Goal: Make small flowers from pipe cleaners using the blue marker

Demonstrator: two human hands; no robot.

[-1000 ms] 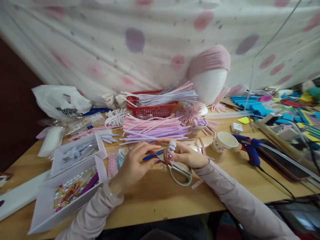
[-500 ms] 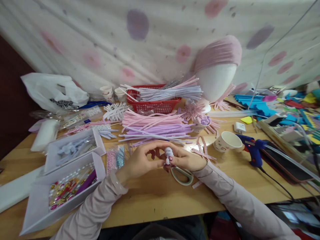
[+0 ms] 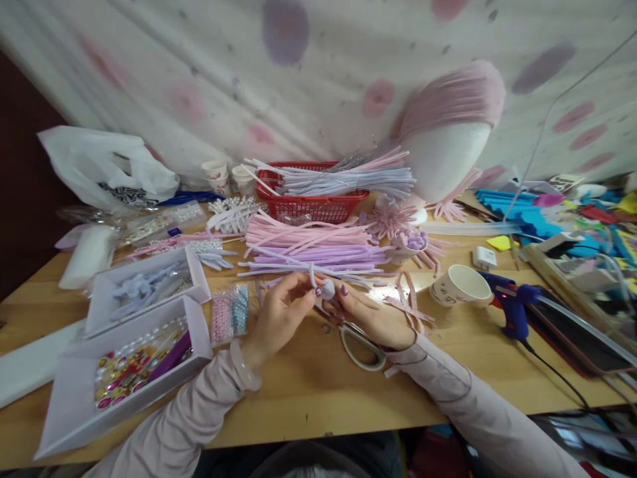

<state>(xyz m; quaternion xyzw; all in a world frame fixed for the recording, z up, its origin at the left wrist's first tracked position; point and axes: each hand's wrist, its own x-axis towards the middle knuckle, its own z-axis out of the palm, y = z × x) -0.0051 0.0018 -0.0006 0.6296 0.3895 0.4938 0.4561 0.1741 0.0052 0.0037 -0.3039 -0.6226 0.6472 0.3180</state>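
A pale lilac-grey pipe cleaner (image 3: 328, 289), wound into a small coil, sits between my two hands, with one short end sticking up. My left hand (image 3: 279, 311) pinches it from the left between thumb and fingertips. From the other side my right hand (image 3: 371, 318) closes on the coil, its thumb along the edge. The lower fingers of both hands are partly hidden. Scissors (image 3: 359, 350) lie on the table under my right hand, handle loop showing. Just beyond my hands lie bundles of purple pipe cleaners (image 3: 318, 257) and pink pipe cleaners (image 3: 303, 232).
White boxes of beads and flowers (image 3: 202, 332) stand at left, near bead packets (image 3: 229, 312). A red basket (image 3: 313, 208) and a head form (image 3: 442, 159) are behind. On the right are a paper cup (image 3: 460, 285), a blue glue gun (image 3: 515, 309) and its cord.
The coil has been turned in my fingers; its round end now shows and a short end points up. My left fingers have moved in closer. The camera view has shifted slightly.
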